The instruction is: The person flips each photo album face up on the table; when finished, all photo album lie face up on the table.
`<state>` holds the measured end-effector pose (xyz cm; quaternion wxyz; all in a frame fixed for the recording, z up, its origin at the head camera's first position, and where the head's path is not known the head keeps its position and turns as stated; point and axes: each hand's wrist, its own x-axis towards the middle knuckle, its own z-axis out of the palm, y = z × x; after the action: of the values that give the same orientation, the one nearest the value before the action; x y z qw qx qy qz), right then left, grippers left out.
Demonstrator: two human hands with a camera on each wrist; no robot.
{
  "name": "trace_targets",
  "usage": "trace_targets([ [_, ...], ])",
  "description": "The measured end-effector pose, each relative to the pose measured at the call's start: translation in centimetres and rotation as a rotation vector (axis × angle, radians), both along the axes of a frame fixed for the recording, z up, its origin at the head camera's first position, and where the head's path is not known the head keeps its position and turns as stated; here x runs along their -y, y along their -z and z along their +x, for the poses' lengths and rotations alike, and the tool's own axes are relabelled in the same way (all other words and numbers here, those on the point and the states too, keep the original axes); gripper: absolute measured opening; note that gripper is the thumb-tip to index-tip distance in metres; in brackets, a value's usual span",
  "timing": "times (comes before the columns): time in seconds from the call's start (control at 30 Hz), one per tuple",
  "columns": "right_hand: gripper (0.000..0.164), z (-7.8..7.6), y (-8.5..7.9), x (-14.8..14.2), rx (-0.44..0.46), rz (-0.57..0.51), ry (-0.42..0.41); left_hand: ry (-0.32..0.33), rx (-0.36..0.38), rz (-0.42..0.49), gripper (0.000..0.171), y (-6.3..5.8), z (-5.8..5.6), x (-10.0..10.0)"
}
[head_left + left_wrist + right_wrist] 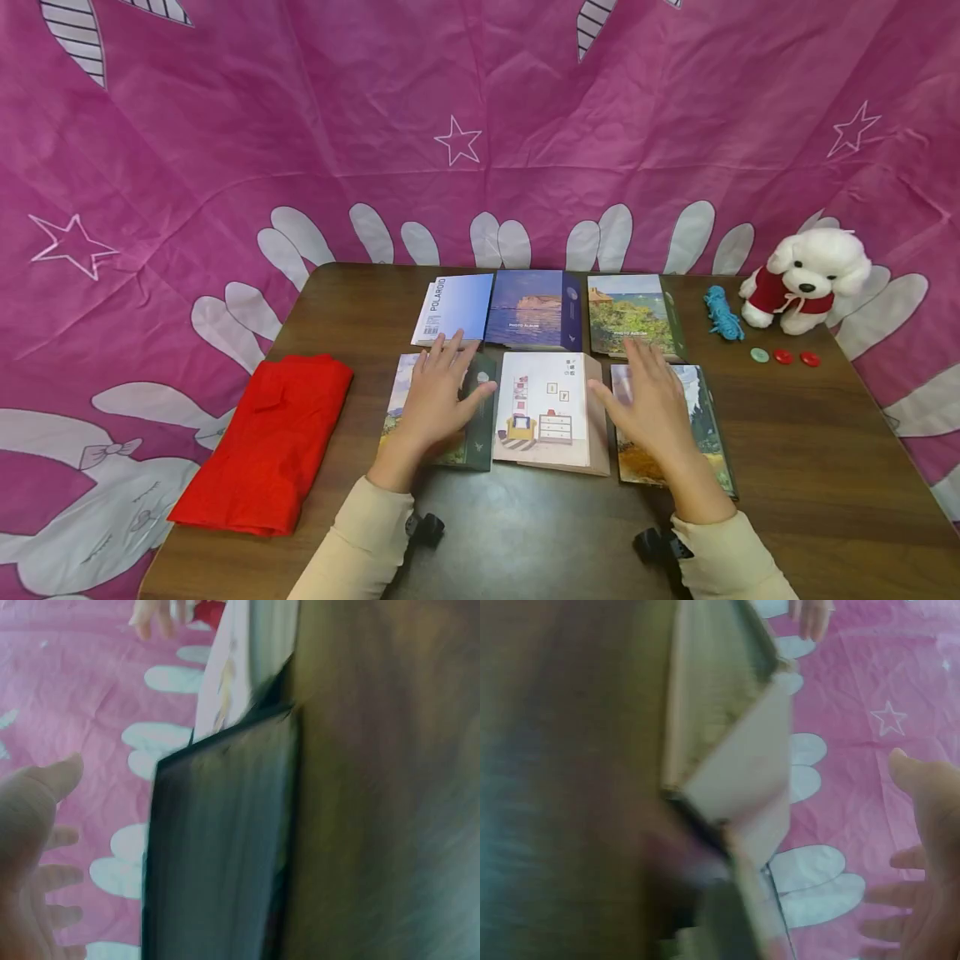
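My left hand hovers with spread fingers over the front-left photo album, which has a dark green spine. In the left wrist view the same hand shows a gap between its fingers and that thick album. My right hand, fingers also spread, is over the front-right album with a landscape cover. Between them lies a white album with drawn furniture. Behind are a pale blue POLAROID album, a purple sea-cliff album and one with green bushes. Neither hand holds anything.
A folded red cloth lies at the table's left edge. On the right are a white toy dog in a red vest, a blue yarn bundle, a green button and two red buttons. A pink curtain hangs behind.
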<state>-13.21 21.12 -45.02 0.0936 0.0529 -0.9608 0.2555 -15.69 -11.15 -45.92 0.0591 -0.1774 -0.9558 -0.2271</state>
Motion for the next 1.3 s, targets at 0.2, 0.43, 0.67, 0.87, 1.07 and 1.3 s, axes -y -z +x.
trace_targets([
  [0.2, 0.077, -2.0, -0.5, 0.1, 0.013, -0.224, -0.016, -0.015, 0.028, 0.176, 0.067, -0.4, -2.0, 1.9],
  [0.43, 0.064, -4.5, -0.9, 1.5, 0.026, -0.438, -0.043, -0.034, 0.117, 0.306, 0.065, -0.5, -4.4, 3.9],
  [0.67, 0.061, -7.0, -1.1, 4.5, 0.167, -0.599, -0.069, -0.092, 0.165, 0.383, 0.060, -0.2, -6.4, 5.1],
  [0.87, 0.050, -8.9, -0.6, 7.9, 0.231, -0.757, -0.036, -0.189, 0.222, 0.455, 0.059, 0.4, -8.1, 5.3],
  [1.07, 0.055, -10.6, 0.8, 11.3, 0.313, -0.809, -0.107, -0.237, 0.277, 0.522, 0.064, 1.0, -9.2, 5.7],
  [1.3, 0.066, -11.6, 2.2, 13.9, 0.498, -0.814, -0.213, -0.306, 0.381, 0.559, 0.066, 1.4, -9.5, 6.1],
])
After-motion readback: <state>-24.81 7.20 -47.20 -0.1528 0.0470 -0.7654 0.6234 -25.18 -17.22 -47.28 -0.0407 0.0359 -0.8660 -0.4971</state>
